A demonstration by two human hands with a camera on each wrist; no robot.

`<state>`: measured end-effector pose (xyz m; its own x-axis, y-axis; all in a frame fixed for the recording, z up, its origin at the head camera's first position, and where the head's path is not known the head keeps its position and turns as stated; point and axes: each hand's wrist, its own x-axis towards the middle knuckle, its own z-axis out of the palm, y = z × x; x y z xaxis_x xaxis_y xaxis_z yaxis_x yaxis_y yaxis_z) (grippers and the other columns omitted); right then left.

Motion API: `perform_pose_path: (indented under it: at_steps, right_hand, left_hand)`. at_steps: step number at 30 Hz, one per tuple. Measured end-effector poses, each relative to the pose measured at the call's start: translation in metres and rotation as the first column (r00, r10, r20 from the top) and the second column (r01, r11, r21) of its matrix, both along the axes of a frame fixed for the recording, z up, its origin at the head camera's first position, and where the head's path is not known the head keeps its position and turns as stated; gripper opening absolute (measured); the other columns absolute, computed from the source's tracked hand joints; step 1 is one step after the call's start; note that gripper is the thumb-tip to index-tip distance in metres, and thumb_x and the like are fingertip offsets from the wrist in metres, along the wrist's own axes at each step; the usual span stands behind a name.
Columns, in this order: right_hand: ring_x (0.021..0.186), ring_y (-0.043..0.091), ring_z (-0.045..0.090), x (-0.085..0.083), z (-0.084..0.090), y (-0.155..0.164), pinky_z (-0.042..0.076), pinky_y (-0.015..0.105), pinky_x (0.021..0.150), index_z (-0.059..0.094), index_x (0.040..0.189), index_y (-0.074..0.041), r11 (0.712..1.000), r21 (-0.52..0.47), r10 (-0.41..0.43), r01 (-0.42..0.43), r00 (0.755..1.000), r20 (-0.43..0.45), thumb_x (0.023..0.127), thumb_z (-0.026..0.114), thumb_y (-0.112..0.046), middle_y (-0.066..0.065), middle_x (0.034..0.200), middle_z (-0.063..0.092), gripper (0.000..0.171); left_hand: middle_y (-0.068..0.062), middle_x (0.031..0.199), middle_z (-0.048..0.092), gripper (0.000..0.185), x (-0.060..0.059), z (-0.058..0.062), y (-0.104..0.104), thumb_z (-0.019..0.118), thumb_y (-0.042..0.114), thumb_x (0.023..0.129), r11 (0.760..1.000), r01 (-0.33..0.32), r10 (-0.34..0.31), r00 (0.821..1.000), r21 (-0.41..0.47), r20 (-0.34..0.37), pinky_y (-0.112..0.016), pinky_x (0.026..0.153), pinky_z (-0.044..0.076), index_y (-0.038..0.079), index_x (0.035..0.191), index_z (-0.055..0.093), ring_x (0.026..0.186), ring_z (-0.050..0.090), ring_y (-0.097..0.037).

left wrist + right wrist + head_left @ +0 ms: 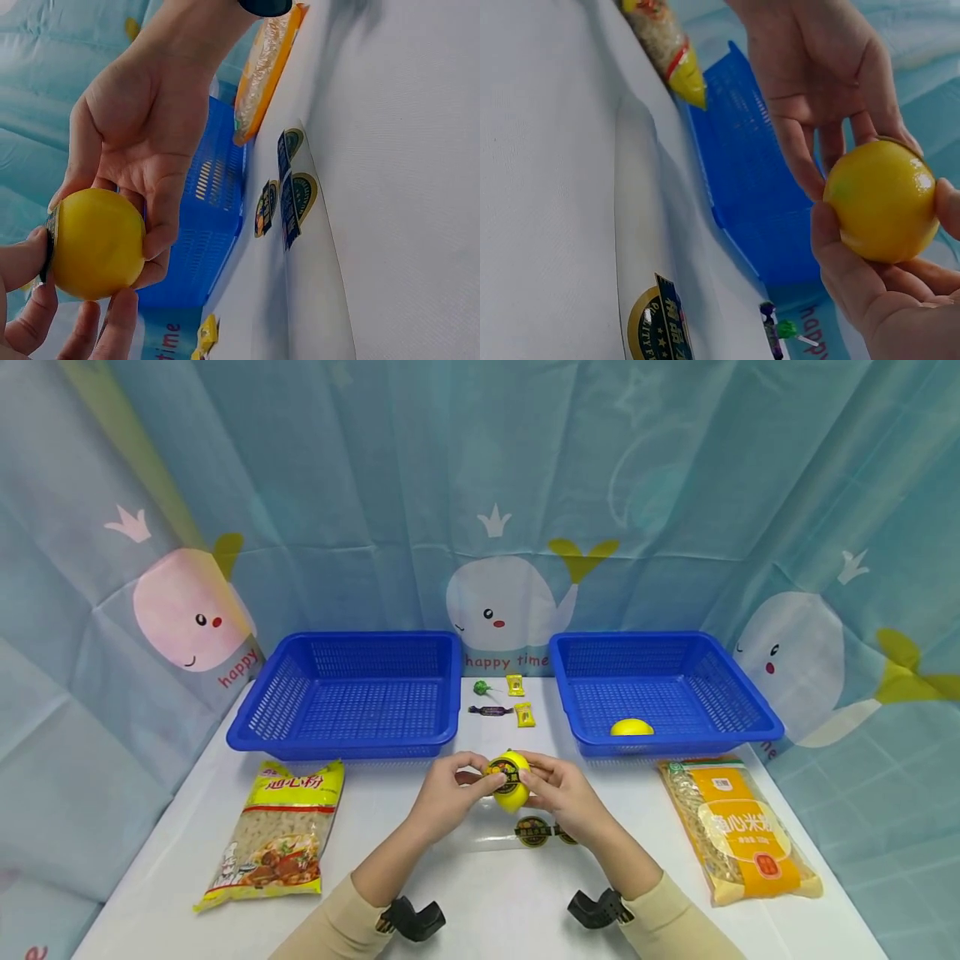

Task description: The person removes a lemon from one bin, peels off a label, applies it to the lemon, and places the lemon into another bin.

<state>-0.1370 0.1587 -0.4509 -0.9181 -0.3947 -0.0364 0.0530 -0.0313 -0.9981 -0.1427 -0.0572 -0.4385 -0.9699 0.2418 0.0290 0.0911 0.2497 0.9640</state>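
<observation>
Left hand [448,793] & right hand [558,792] both pinch lemon [511,782] w/ sticker [504,772].

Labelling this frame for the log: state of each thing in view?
lemon: held off table, sticker on top
left hand: gripping lemon
right hand: gripping lemon
left basket: empty
right basket: holds second lemon
sticker sheet: flat on table

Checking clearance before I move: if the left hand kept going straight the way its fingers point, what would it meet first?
The left hand points right, at the lemon it already holds; just beyond are the right hand's fingers. No free way.
</observation>
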Motion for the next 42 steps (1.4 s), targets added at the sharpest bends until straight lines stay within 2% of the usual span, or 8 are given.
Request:
perform_pose_path:
  at_steps: [6, 10, 14, 17, 20, 30, 38, 42]
  right_hand:
    - [0.110, 0.015, 0.069, -0.003, -0.004, 0.002, 0.058, 0.041, 0.093, 0.036, 0.148, 0.012, 0.998, -0.060, 0.035, -0.035, 0.999, 0.008, 0.106, 0.052, -0.023, 0.029, 0.136, 0.057, 0.057]
    - [0.112, 0.019, 0.068, -0.003, 0.002, 0.004, 0.059, 0.037, 0.092, 0.040, 0.148, 0.009, 0.995, 0.083, 0.060, -0.056, 0.997, -0.054, 0.108, 0.049, -0.027, 0.027, 0.139, 0.057, 0.055]
    - [0.106, 0.024, 0.070, -0.003, 0.010, 0.005, 0.061, 0.033, 0.084, 0.048, 0.145, 0.004, 0.960, 0.279, 0.074, -0.031, 0.987, -0.144, 0.107, 0.049, -0.033, 0.023, 0.134, 0.061, 0.053]
    - [0.103, 0.024, 0.071, -0.004, 0.013, 0.004, 0.061, 0.031, 0.082, 0.052, 0.143, 0.003, 0.944, 0.329, 0.057, -0.002, 0.986, -0.159, 0.105, 0.053, -0.035, 0.021, 0.130, 0.065, 0.053]
    - [0.104, 0.024, 0.071, -0.004, 0.012, 0.003, 0.061, 0.031, 0.082, 0.053, 0.142, 0.003, 0.951, 0.308, 0.031, 0.019, 0.987, -0.156, 0.104, 0.056, -0.035, 0.021, 0.130, 0.065, 0.054]
    - [0.109, 0.026, 0.070, -0.003, 0.008, 0.003, 0.061, 0.036, 0.086, 0.051, 0.143, 0.003, 0.988, 0.155, 0.000, 0.021, 0.991, -0.137, 0.105, 0.056, -0.030, 0.024, 0.133, 0.062, 0.050]
    - [0.103, 0.019, 0.072, 0.001, 0.007, 0.000, 0.060, 0.031, 0.085, 0.051, 0.143, 0.004, 0.980, 0.195, -0.005, 0.038, 0.986, -0.166, 0.104, 0.057, -0.029, 0.022, 0.128, 0.066, 0.052]
    - [0.102, 0.020, 0.072, 0.000, 0.007, 0.001, 0.061, 0.031, 0.083, 0.054, 0.142, 0.003, 0.983, 0.177, -0.017, 0.045, 0.987, -0.159, 0.104, 0.058, -0.028, 0.020, 0.126, 0.068, 0.049]
  left_hand:
    - [-0.008, 0.107, 0.070, 0.024, -0.001, 0.000, -0.001, 0.080, 0.028, 0.088, 0.998, 0.001, -0.003, 0.999, 0.063, 0.032, -0.030, 0.074, 0.055, 0.008, 0.089, 0.068, 0.084, 0.073, -0.018]
    - [-0.008, 0.105, 0.071, 0.025, -0.001, -0.001, 0.000, 0.080, 0.029, 0.087, 0.999, -0.013, 0.012, 1.000, 0.047, 0.021, -0.029, 0.069, 0.053, 0.008, 0.089, 0.068, 0.081, 0.072, -0.017]
    - [-0.007, 0.104, 0.071, 0.024, 0.000, 0.000, 0.001, 0.080, 0.029, 0.087, 0.999, -0.033, 0.033, 0.999, 0.009, -0.016, -0.029, 0.066, 0.053, 0.008, 0.089, 0.067, 0.080, 0.071, -0.017]
    - [-0.005, 0.103, 0.070, 0.022, 0.002, 0.002, 0.001, 0.081, 0.028, 0.086, 0.998, -0.050, 0.049, 0.998, -0.028, -0.047, -0.028, 0.067, 0.056, 0.011, 0.088, 0.068, 0.081, 0.069, -0.017]
    - [-0.003, 0.101, 0.071, 0.021, 0.003, 0.005, 0.001, 0.082, 0.029, 0.085, 0.997, -0.059, 0.057, 0.997, -0.041, -0.056, -0.030, 0.068, 0.057, 0.012, 0.086, 0.069, 0.083, 0.067, -0.018]
    - [0.000, 0.098, 0.073, 0.025, 0.000, 0.004, -0.001, 0.081, 0.035, 0.086, 0.998, -0.069, 0.069, 0.998, -0.011, -0.010, -0.031, 0.082, 0.053, 0.012, 0.082, 0.073, 0.092, 0.064, -0.017]
    - [-0.001, 0.094, 0.075, 0.021, 0.003, 0.003, 0.000, 0.083, 0.029, 0.084, 0.998, -0.062, 0.062, 0.997, -0.006, -0.039, -0.031, 0.077, 0.054, 0.011, 0.079, 0.074, 0.086, 0.066, -0.014]
    - [0.000, 0.096, 0.075, 0.019, 0.002, 0.005, 0.000, 0.083, 0.029, 0.084, 0.998, -0.060, 0.060, 0.998, -0.006, -0.023, -0.033, 0.079, 0.054, 0.012, 0.080, 0.075, 0.088, 0.065, -0.015]
